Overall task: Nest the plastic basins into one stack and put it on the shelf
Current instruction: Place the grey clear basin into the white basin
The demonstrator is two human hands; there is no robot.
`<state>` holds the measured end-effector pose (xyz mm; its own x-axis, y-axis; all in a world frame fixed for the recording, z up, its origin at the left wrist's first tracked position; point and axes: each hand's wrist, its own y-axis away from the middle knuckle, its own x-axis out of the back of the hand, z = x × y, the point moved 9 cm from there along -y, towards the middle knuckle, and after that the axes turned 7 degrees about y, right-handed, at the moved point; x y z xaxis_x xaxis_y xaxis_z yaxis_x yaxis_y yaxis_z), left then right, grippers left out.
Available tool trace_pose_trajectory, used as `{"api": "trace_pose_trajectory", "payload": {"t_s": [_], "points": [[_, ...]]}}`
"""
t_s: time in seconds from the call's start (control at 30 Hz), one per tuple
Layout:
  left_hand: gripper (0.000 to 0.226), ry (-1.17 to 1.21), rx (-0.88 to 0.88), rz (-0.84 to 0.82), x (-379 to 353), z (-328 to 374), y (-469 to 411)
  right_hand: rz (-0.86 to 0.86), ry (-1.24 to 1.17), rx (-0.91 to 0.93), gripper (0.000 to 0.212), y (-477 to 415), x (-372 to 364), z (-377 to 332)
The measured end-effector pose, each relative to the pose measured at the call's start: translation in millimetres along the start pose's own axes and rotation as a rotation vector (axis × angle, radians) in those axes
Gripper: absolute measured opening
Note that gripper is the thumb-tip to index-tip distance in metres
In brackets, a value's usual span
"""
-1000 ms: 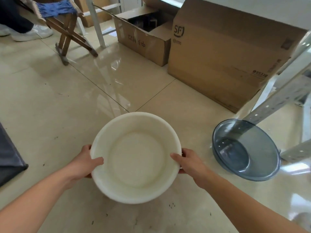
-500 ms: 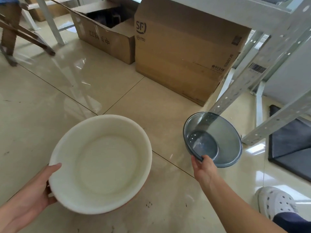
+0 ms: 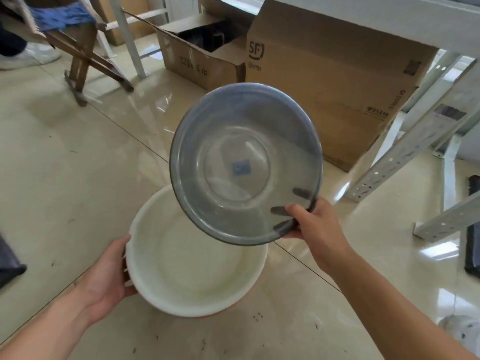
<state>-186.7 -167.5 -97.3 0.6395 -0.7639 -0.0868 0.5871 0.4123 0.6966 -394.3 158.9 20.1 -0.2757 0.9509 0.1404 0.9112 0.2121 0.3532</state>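
**Grey bowl held over white basin**

The right hand (image 3: 315,229) grips the near right rim of the clear grey bowl (image 3: 245,165), thumb inside and fingers (image 3: 280,210) seen through the wall, clamped on it. The bowl is tilted toward the camera, above the far edge of the white basin (image 3: 192,263). The left hand (image 3: 110,271) clasps the basin's left rim, holding it above the floor (image 3: 65,178). Cardboard boxes (image 3: 332,81) stand beyond; shelf posts (image 3: 405,149) rise at right.

Both forearms bare, no sleeves showing. Left hand (image 3: 109,276) and right hand (image 3: 315,229) bare too: no gloves, rings, watch or bands at fingers or wrists. Nails short, unpainted on the right thumb.
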Motion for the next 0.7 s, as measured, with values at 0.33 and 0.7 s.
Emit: {"api": "trace_pose_trajectory", "payload": {"t_s": [0.33, 0.7], "points": [[0.064, 0.14, 0.032, -0.035, 12.5, -3.5, -0.1, -0.202, 0.879, 0.067, 0.028, 2.3, -75.9, 37.5], [0.063, 0.186, 0.029, -0.059, 8.3, 3.1, 8.0, -0.186, 1.098, 0.056, 0.045, -16.1, -87.6, 48.8]]}}
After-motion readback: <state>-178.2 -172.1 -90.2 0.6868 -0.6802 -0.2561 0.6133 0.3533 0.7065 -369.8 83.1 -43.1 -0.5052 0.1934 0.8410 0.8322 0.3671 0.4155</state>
